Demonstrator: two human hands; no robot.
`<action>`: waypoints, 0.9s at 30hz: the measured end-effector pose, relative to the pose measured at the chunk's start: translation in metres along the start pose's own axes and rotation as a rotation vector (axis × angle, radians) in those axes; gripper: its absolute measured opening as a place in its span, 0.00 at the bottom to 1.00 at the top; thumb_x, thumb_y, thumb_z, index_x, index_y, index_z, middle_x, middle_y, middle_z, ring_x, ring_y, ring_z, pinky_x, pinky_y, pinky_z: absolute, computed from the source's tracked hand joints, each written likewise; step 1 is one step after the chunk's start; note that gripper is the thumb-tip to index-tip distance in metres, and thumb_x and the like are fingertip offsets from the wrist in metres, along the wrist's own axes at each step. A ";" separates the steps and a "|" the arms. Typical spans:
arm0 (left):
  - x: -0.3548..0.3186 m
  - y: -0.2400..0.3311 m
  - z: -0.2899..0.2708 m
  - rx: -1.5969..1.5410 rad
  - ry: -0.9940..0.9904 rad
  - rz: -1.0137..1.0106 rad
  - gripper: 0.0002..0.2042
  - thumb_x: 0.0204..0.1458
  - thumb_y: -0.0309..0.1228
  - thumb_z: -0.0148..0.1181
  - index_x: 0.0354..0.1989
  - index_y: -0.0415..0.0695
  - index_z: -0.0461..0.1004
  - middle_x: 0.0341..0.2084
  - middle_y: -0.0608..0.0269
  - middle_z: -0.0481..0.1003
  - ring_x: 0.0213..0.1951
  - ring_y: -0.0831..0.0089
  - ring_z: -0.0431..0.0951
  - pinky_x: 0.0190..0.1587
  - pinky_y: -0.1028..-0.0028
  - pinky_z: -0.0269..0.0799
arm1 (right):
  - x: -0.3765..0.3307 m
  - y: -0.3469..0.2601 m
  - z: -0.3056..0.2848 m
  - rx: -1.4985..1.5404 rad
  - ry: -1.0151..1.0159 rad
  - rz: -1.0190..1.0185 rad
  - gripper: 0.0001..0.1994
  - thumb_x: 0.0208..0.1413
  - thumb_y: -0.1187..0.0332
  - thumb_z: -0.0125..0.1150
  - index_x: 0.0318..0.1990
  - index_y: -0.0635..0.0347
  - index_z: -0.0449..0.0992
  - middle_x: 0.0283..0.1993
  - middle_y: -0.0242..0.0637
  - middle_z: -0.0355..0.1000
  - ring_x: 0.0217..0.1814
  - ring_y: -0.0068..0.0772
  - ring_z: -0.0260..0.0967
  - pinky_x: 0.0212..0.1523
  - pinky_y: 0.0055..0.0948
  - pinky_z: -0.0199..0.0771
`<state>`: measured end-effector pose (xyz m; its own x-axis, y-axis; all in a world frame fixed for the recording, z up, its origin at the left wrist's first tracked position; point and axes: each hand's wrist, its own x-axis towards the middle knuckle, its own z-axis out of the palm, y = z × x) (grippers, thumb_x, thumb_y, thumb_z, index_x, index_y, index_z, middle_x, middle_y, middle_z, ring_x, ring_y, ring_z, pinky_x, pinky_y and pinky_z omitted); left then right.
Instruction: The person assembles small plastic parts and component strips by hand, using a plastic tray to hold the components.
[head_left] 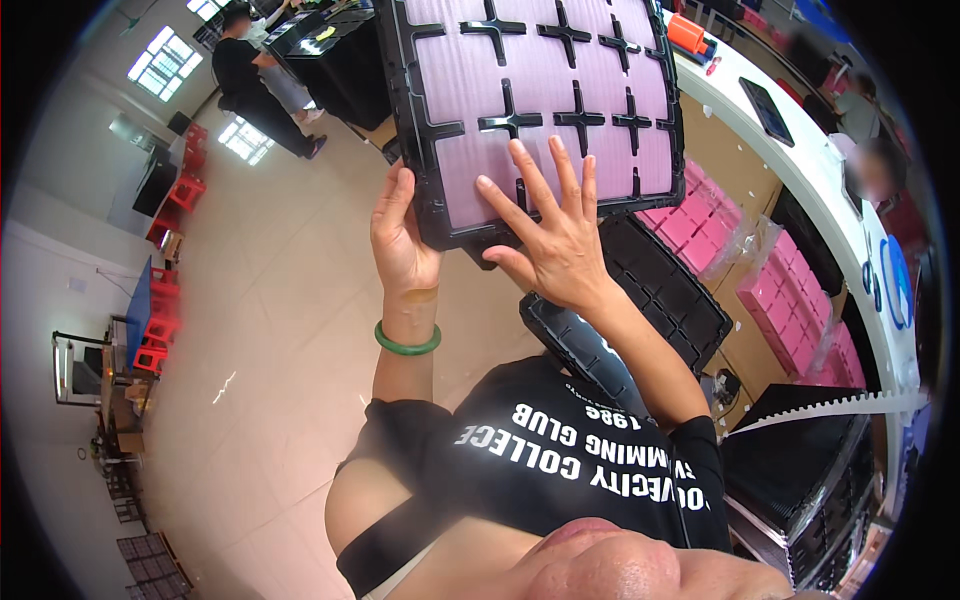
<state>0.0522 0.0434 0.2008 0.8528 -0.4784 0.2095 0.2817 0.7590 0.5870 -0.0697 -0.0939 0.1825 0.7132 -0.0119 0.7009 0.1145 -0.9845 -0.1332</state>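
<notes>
A black plastic tray [432, 185] with raised cross-shaped dividers stands tilted up in front of me, its cells lined with pale pink foam-like sheet [472, 80]. At its lower left corner my left hand [400, 235] grips the rim, fingers partly hidden by the edge; a green bangle circles that wrist. My right hand [560, 235] lies spread over the lower part of the tray, fingertips against the pink lining and a divider. What supports the tray from behind is hidden.
Below my right arm are more black trays [665, 290]. Pink compartmented trays [785, 300] partly in clear film stand under the curved white table [810, 160]. That table carries a phone-like dark slab [766, 110] and an orange roll-shaped tool [690, 38]. Another person [255, 85] stands far left.
</notes>
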 end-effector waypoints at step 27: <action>0.073 -0.167 -0.145 1.919 -0.542 0.535 0.03 0.50 0.23 0.55 0.31 0.38 0.75 0.31 0.59 0.70 0.37 0.59 0.75 0.37 0.63 0.74 | -0.237 -0.014 -0.084 -0.069 -0.094 0.963 0.29 0.62 0.51 0.46 0.66 0.57 0.59 0.68 0.46 0.55 0.74 0.49 0.41 0.72 0.51 0.32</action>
<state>0.1311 -0.0545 0.0047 0.3868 -0.7411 0.5488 -0.9221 -0.3183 0.2202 -0.2979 -0.0924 0.0773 0.5332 -0.8070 0.2539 -0.5858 -0.5687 -0.5774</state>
